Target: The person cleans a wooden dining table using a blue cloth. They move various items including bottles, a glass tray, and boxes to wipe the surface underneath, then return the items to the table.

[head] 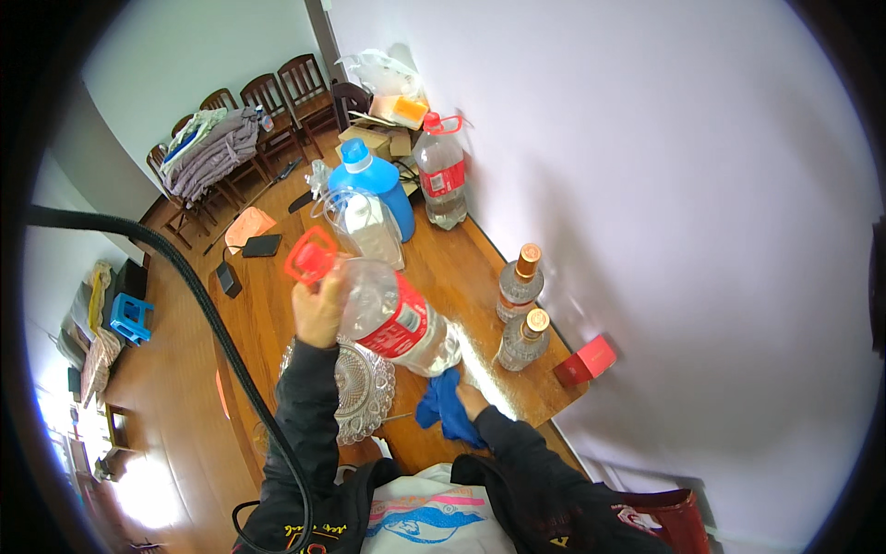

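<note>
My left hand (320, 309) grips a large clear plastic bottle (377, 294) near its neck, just below the red cap and handle. The bottle has a red label and is tilted, its base pointing down to the right. Beside that base, my right hand (473, 400) holds a blue cloth (446, 408), which seems to touch or nearly touch the bottle's bottom. Under my left forearm a clear patterned glass plate (363, 388) lies on the wooden table (443, 270), partly covered by my sleeve.
Two glass bottles with gold caps (520, 284) (524, 339) and a red box (585, 360) stand along the wall. Farther back are a blue jug (377, 180), a white bottle (374, 225) and another red-capped bottle (441, 180). A black cable (208, 298) crosses the left side.
</note>
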The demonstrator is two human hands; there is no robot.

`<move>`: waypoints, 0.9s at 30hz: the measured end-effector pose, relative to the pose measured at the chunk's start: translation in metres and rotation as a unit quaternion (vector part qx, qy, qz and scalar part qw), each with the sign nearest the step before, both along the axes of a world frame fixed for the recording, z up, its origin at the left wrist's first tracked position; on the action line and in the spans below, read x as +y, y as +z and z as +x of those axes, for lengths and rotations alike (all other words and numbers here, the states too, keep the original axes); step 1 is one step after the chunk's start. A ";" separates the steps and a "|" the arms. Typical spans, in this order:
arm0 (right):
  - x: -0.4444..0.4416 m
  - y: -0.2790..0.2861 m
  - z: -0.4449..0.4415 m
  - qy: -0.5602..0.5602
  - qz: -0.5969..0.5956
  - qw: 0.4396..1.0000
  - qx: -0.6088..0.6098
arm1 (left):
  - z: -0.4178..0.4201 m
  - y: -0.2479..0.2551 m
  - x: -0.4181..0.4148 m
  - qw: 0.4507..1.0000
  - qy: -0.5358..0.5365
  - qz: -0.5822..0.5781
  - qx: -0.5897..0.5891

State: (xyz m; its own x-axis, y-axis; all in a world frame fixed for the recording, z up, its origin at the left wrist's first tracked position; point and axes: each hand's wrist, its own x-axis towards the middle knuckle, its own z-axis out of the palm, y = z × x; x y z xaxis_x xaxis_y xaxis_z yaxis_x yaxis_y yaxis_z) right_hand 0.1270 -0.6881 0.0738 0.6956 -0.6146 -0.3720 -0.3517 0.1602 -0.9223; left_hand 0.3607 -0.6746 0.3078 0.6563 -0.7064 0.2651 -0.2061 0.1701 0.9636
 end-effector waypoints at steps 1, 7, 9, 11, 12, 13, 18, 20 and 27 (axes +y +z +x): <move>0.000 -0.023 -0.008 -0.030 -0.166 0.985 0.048 | 0.000 -0.008 -0.014 1.000 -0.019 -0.009 0.006; 0.006 -0.029 -0.019 -0.053 -0.119 0.989 0.067 | -0.017 -0.023 -0.094 0.978 0.008 0.012 -0.207; 0.002 -0.032 -0.023 -0.057 -0.132 0.988 0.061 | -0.027 -0.030 -0.122 0.985 -0.025 0.029 -0.166; 0.003 -0.033 -0.022 -0.055 -0.120 0.989 0.065 | -0.031 -0.035 -0.135 0.986 -0.040 0.032 -0.158; 0.004 -0.035 -0.022 -0.064 -0.122 0.989 0.056 | -0.033 -0.034 -0.138 0.985 -0.044 0.038 -0.160; 0.004 -0.037 -0.023 -0.072 -0.124 0.989 0.046 | -0.034 -0.034 -0.141 0.985 -0.047 0.045 -0.161; 0.006 0.002 -0.013 -0.151 -0.163 0.975 0.002 | -0.018 -0.038 -0.122 0.988 -0.020 0.019 -0.154; 0.004 0.023 0.007 -0.210 -0.280 0.937 0.006 | -0.009 -0.027 -0.100 0.986 -0.018 0.014 -0.163; -0.049 0.023 0.069 -0.141 -0.407 0.867 0.250 | 0.004 0.026 -0.023 0.992 0.006 0.031 -0.120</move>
State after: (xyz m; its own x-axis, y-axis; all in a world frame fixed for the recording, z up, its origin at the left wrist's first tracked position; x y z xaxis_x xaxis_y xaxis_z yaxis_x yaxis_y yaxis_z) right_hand 0.1962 -0.7373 0.0964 0.3514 -0.9347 0.0532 -0.7931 -0.3274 -0.5137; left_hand 0.3650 -0.6980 0.3338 0.5878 -0.7191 0.3708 -0.4331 0.1074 0.8949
